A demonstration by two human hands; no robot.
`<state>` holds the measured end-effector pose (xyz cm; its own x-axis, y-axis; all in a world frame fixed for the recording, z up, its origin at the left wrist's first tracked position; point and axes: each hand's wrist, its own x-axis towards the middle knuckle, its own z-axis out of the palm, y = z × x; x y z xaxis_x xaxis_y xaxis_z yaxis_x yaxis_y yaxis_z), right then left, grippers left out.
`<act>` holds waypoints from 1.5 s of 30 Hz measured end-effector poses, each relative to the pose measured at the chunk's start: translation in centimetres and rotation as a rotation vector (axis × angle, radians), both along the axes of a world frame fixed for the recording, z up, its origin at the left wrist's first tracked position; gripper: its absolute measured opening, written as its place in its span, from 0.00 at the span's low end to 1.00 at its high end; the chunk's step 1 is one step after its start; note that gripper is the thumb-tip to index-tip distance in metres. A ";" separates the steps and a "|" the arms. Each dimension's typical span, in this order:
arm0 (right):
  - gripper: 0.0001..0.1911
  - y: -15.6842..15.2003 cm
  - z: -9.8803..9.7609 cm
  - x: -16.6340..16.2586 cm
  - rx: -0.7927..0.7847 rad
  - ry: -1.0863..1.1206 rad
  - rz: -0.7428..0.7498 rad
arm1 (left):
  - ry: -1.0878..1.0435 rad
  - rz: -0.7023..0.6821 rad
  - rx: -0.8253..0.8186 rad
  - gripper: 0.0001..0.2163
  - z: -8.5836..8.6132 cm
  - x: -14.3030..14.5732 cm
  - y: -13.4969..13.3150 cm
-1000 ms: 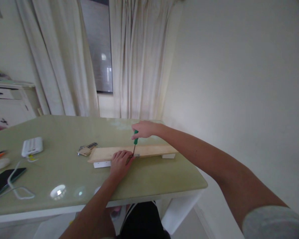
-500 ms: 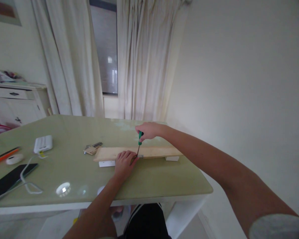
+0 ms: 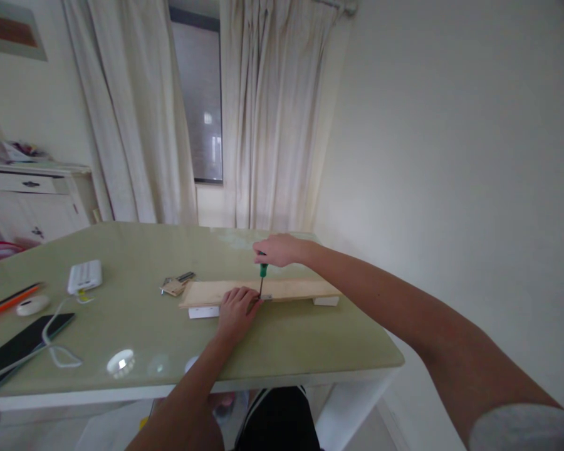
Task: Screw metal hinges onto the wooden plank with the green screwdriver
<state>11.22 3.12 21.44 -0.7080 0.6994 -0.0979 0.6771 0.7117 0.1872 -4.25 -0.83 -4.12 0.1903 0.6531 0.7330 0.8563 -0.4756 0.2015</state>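
Fingers curled round a screwdriver [image 3: 263, 271], its tip down at a wooden board [image 3: 305, 289].
The right hand [image 3: 278, 249] gripped the green handle from above; the left hand [image 3: 236, 311] lay over the board's near edge, its fingertips beside the shaft, though whether they pinched anything I couldn't tell. A small metal piece [image 3: 267, 297] sat just right of the tip. White blocks [image 3: 326, 301] showed beneath the board on the green tabletop [image 3: 310, 351].
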 end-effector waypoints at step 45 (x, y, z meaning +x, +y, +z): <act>0.17 -1.2 -1.9 -0.4 0.228 0.048 0.004 | 0.006 0.022 -0.010 0.10 0.3 0.0 -0.2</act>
<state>10.82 1.96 19.59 -0.7107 0.6969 0.0965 0.6866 0.6570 0.3114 -4.21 -1.04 -3.84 0.1799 0.6644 0.7254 0.8678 -0.4545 0.2011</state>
